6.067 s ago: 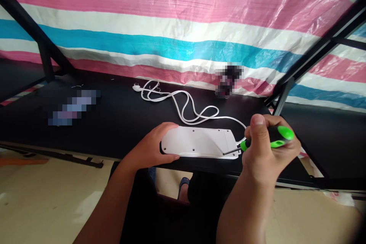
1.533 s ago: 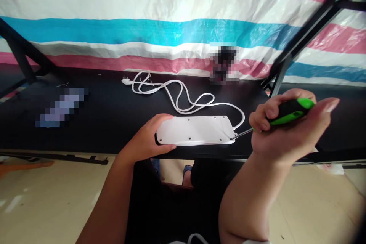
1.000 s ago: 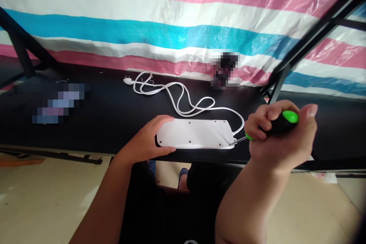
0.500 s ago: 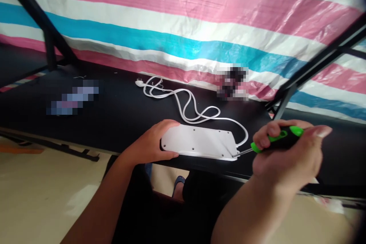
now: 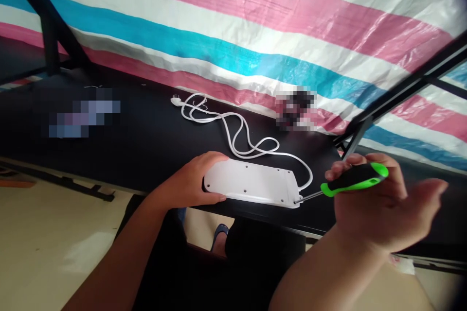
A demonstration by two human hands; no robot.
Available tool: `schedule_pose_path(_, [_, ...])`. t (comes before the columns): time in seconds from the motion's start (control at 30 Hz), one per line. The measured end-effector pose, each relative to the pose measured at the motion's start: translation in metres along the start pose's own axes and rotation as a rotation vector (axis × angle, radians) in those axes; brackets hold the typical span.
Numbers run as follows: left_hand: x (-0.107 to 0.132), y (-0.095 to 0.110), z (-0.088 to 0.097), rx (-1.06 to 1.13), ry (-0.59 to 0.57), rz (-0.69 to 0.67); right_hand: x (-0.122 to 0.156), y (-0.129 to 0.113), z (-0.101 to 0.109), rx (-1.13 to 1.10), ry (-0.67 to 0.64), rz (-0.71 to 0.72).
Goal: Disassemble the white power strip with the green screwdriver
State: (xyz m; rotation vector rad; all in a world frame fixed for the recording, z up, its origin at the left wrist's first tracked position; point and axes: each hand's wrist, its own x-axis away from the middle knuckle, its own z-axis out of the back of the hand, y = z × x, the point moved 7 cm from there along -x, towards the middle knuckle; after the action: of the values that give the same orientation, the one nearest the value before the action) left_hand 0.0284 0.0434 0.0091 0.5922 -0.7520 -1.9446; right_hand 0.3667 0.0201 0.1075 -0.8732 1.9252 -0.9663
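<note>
A white power strip (image 5: 260, 183) lies on the black table, its flat side with several screw holes facing up. My left hand (image 5: 199, 180) grips its left end, thumb on the near edge and fingers over the far edge. At the strip's near right corner, the tip of a green-and-black screwdriver (image 5: 357, 179) sits in a screw hole. My right hand (image 5: 379, 209) supports the handle against loosely curled fingers, with the thumb spread away from it. The strip's white cord (image 5: 237, 148) loops behind it to a plug (image 5: 175, 100).
Blurred-out items stand on the table (image 5: 146, 131) at the left and at the back right. Black metal frame bars (image 5: 51, 14) rise on both sides. Behind hangs a striped plastic sheet (image 5: 204, 5). My legs are below the table's front edge.
My right hand has turned and loosened around the screwdriver handle, its thumb swinging off to the right. The tip stays at the strip's corner. My left hand keeps its hold; the view has tilted slightly.
</note>
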Motion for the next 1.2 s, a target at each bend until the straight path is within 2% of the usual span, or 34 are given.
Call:
schedule_pose_path(0.07, [0.000,0.000,-0.001,0.016,-0.011,-0.002,-0.028,0.007,0.016,0.053,0.079,0.041])
schedule_pose_path(0.13, [0.000,0.000,-0.001,0.023,-0.020,-0.007,-0.066,0.027,0.021,0.199,0.077,0.071])
schedule_pose_path(0.2, [-0.001,0.001,-0.001,0.020,-0.015,-0.007,-0.101,0.062,0.005,0.415,-0.136,0.082])
schedule_pose_path(0.27, [-0.001,0.001,0.000,0.019,-0.009,0.004,-0.124,0.102,-0.010,0.525,-0.282,0.082])
schedule_pose_path(0.33, [-0.001,0.000,0.000,0.025,-0.007,0.015,-0.135,0.136,-0.022,0.623,-0.376,0.097])
schedule_pose_path(0.4, [0.000,0.000,0.000,0.029,0.000,0.002,-0.145,0.157,-0.030,0.678,-0.393,0.122])
schedule_pose_path(0.5, [0.001,-0.001,-0.001,0.029,0.016,-0.039,-0.165,0.155,-0.035,0.648,-0.289,0.198])
schedule_pose_path(0.57, [0.001,-0.003,-0.001,0.027,0.017,-0.045,-0.177,0.131,-0.033,0.579,-0.196,0.231])
schedule_pose_path(0.63, [0.001,-0.004,-0.001,0.025,0.015,-0.038,-0.180,0.095,-0.029,0.471,-0.151,0.195])
schedule_pose_path(0.7, [0.001,-0.004,-0.001,0.027,0.012,-0.029,-0.166,0.056,-0.027,0.176,-0.236,0.004])
schedule_pose_path(0.73, [0.001,-0.004,0.000,0.030,0.009,-0.024,-0.149,0.035,-0.034,0.116,-0.367,-0.063])
schedule_pose_path(0.8, [0.001,-0.005,0.000,0.038,0.001,-0.012,-0.107,-0.014,-0.040,0.140,-0.495,0.010])
schedule_pose_path(0.87, [0.001,-0.006,0.000,0.037,-0.003,-0.002,-0.062,-0.038,-0.046,0.265,-0.564,0.063])
schedule_pose_path(0.9, [0.001,-0.005,0.000,0.032,-0.002,0.000,-0.042,-0.042,-0.047,0.324,-0.560,0.099])
schedule_pose_path(0.97, [0.000,-0.003,0.000,0.017,0.000,-0.006,-0.015,-0.032,-0.046,0.385,-0.465,0.116])
schedule_pose_path(1.1, [-0.001,0.000,0.001,-0.009,-0.002,-0.008,0.008,0.009,-0.037,0.008,-0.207,0.071])
schedule_pose_path(1.2, [-0.002,0.001,0.002,-0.029,-0.016,0.007,0.013,0.019,-0.031,-0.025,-0.156,0.091])
